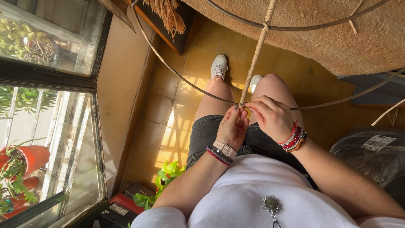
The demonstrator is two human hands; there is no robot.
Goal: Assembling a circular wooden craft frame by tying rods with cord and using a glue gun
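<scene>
Left hand (233, 126): pinches cord (255, 59) at wire hoop (168, 63), frame centre
Right hand (272, 116): grasps cord end; best pulled snug against the hoop

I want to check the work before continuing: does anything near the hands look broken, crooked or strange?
Nothing stands out. Both hands, left hand and right hand, pinch the cord where it meets the metal ring; the cord runs straight and looks whole.

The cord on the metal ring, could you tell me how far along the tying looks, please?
Done: the cord is already fastened at the ring's far side and spans it. In hand: the left hand and right hand pinch the cord's near end where it meets the near rim. Left: that near fastening looks unfinished, and no other cords span the ring.
</scene>
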